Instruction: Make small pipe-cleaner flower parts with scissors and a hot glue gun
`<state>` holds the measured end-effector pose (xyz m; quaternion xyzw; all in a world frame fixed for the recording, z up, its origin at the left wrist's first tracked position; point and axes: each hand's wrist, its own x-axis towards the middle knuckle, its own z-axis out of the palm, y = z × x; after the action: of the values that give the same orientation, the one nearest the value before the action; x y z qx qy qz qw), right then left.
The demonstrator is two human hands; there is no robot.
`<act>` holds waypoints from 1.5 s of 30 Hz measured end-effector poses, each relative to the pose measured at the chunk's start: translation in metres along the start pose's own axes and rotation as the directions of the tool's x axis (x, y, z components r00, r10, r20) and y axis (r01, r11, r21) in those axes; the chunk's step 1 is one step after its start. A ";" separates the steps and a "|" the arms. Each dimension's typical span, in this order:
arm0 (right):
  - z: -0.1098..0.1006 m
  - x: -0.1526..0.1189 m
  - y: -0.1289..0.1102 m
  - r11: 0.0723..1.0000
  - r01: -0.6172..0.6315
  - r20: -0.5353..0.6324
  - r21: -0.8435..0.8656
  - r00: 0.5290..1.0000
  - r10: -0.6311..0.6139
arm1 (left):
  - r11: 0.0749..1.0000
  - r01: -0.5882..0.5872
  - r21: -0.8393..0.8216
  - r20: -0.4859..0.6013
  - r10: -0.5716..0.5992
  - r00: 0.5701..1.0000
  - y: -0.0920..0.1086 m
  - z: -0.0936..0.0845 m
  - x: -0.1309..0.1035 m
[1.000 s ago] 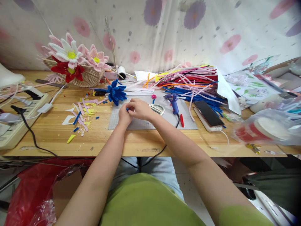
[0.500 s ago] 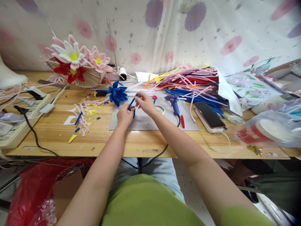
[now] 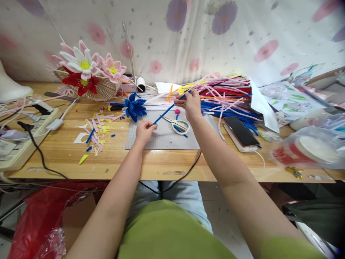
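A blue fuzzy stem (image 3: 165, 113) is stretched at a slant between my two hands. Its lower end is pinched in my left hand (image 3: 145, 131), over the left part of the grey cutting mat (image 3: 161, 143). My right hand (image 3: 191, 104) grips the upper end, higher and to the right. Between them on the mat lie scissors (image 3: 183, 127) with white handles, with short blue pieces by the handles. A blue fuzzy flower (image 3: 135, 107) rests just behind my left hand. A small pink round thing (image 3: 177, 111) lies near my right fingers.
Colourful fuzzy stems (image 3: 226, 88) are heaped at the back right, near a phone (image 3: 239, 131). Finished flowers (image 3: 81, 64) stand at the back left. Scraps (image 3: 98, 129) and a power strip (image 3: 29, 140) lie left. A bagged cup (image 3: 304, 149) is at right; a black cable crosses the front edge.
My right hand has moved right and away from my left, drawing the blue stem out straight. The scissors now show more fully, while my right arm covers the glue gun and the red item.
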<state>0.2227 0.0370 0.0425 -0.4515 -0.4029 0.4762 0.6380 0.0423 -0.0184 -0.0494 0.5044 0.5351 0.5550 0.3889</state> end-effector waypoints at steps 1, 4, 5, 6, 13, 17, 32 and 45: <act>-0.001 -0.001 0.002 1.000 -0.020 -0.017 0.000 1.000 0.020 | 0.990 0.038 -0.138 -0.004 -0.039 0.999 0.002 -0.001 0.001; -0.002 -0.011 0.009 0.993 -0.119 0.001 -0.007 0.993 0.119 | 0.835 0.170 -0.524 -0.054 -0.232 0.971 0.010 -0.006 0.005; -0.001 -0.018 0.013 0.988 -0.154 0.037 -0.017 0.987 0.154 | 0.762 0.188 -0.620 -0.088 -0.306 0.948 0.012 -0.008 0.007; 0.000 -0.026 0.018 0.983 -0.184 0.086 -0.030 0.979 0.186 | 0.695 0.182 -0.696 -0.128 -0.370 0.920 0.013 -0.011 0.009; -0.004 -0.070 0.053 0.903 -0.399 0.454 -0.159 0.782 0.426 | 0.618 -0.011 -0.786 -0.223 -0.267 0.937 0.015 -0.020 0.016; -0.009 -0.060 0.049 0.920 -0.232 0.530 -0.317 0.761 0.375 | 0.665 -0.004 -0.747 -0.191 -0.210 0.959 0.017 -0.014 0.013; 0.029 -0.070 0.060 0.163 0.584 0.606 -0.795 0.768 0.206 | 0.629 0.011 -0.778 -0.169 -0.226 0.959 0.013 -0.015 0.017; 0.060 -0.088 0.073 0.599 -0.736 0.389 0.315 0.676 0.626 | 0.699 0.006 -0.715 -0.158 -0.170 0.973 0.009 -0.004 0.008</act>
<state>0.1290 -0.0264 -0.0192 -0.3512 -0.1506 0.8138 0.4378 0.0376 -0.0124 -0.0393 0.2269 0.3419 0.7493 0.5198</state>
